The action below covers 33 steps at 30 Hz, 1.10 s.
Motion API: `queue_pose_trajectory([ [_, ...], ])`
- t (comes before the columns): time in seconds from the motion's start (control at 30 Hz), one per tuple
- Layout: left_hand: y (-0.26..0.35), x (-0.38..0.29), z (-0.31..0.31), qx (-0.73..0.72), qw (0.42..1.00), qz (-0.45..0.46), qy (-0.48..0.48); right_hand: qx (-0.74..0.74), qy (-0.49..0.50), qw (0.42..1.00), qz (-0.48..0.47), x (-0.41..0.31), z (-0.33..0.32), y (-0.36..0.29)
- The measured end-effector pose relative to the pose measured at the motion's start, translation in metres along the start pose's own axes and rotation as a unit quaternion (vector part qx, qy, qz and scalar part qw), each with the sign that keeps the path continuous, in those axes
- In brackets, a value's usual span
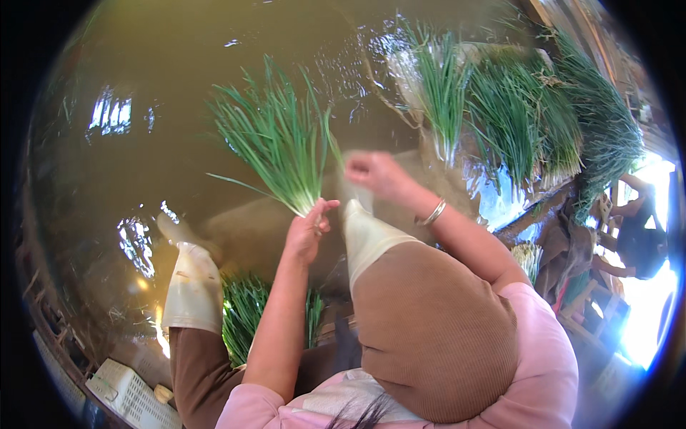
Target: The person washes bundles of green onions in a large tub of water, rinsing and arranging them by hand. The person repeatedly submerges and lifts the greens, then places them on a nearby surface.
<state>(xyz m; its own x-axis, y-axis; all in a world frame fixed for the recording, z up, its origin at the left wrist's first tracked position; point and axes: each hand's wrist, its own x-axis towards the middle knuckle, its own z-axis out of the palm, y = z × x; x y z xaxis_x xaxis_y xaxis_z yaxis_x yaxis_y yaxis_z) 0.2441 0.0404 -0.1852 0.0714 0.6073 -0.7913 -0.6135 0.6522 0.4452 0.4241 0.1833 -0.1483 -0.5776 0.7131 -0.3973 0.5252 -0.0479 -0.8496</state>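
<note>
My left hand (311, 230) grips a bunch of green onions (284, 150) by the white lower ends. Its green leaves fan out away from me above muddy water (177, 161), and one leaf sticks out to the left. Close by on the right is my right hand (380, 174), blurred and with curled fingers. A yellowish leaf blade (333, 140) runs from the bunch towards those fingers; the blur hides whether they pinch it. My right knee and a pale rubber boot (370, 236) are just below the hands.
Several green onion bunches (504, 118) lie along the right bank. More green onions (244, 311) show between my legs. My other boot (193, 289) stands in the water on the left. A white plastic crate (134, 394) sits at lower left. Another person (640, 230) is at far right.
</note>
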Motion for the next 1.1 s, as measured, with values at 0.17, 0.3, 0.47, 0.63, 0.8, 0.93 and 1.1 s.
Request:
queue_pose_trajectory([
  [0.17,0.004,0.002,-0.002,-0.059,0.998,-0.009,0.015,0.31,0.444,0.831,-0.125,-0.001,-0.131,0.034],
  [0.3,0.004,0.003,0.003,-0.053,0.998,-0.023,0.014,-0.111,0.341,0.911,0.202,-0.051,-0.129,0.099],
  [0.47,0.008,0.006,0.004,-0.068,0.997,-0.025,0.005,-0.415,0.367,0.82,0.142,-0.051,-0.087,0.133],
  [0.63,0.02,0.004,0.008,-0.071,0.997,-0.017,-0.014,-0.504,0.331,0.788,0.125,-0.034,-0.097,0.095],
  [0.8,0.026,0.0,0.029,-0.078,0.994,-0.007,-0.074,-0.376,0.315,0.862,-0.128,-0.023,-0.042,0.037],
  [0.93,0.022,-0.002,0.04,-0.059,0.993,-0.038,-0.097,-0.38,0.165,0.892,-0.18,-0.015,0.007,0.003],
  [1.1,0.014,0.002,0.033,-0.066,0.991,-0.043,-0.108,-0.377,0.09,0.887,-0.251,-0.01,0.02,-0.012],
])
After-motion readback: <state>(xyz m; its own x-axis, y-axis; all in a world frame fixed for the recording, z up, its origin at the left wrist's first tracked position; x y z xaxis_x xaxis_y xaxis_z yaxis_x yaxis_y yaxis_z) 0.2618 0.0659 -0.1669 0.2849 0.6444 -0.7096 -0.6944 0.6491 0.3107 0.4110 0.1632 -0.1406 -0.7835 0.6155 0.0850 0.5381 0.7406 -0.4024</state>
